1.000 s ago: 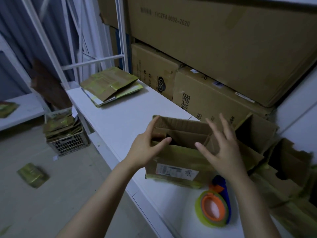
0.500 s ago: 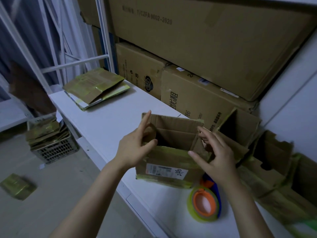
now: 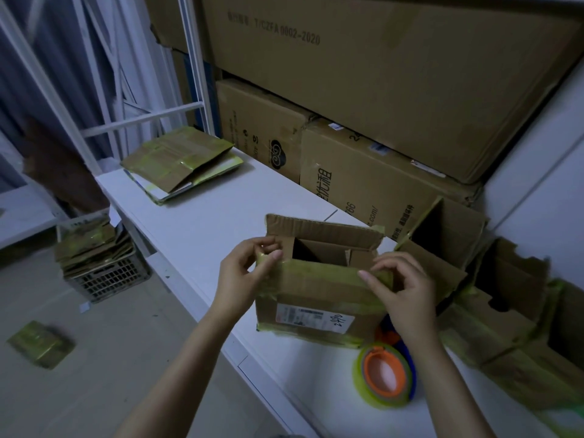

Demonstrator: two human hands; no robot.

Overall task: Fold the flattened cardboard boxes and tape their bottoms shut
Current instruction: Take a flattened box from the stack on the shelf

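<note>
Now at risk: a taped flap slipping from a two-handed pinch

Nearest, at the lower right of the frame, the tape roll (image 3: 384,379) with its orange core lies flat on the white shelf (image 3: 196,222), just beside the box corner and under the right forearm. A careless elbow could probably nudge it off the front edge.

Above it, at centre frame, the cardboard box (image 3: 316,292) stands opened up, its opening upward. The left hand (image 3: 243,273) pinches the left end of the near flap, fingers curled over it; the right hand (image 3: 401,286) pinches the right end the same way. That flap is coated in old yellow-green tape, likely slick, so either pinch may slide. Uneven pressure could skew the walls or tear a worn crease, and the inner flaps look only partly folded and could jam beneath.

Right of centre, opened boxes (image 3: 442,245) crowd close, leaving little room to turn this one.

Farther off, at upper left, the stack of flattened boxes (image 3: 180,159) waits, with large cartons (image 3: 379,90) behind.
</note>
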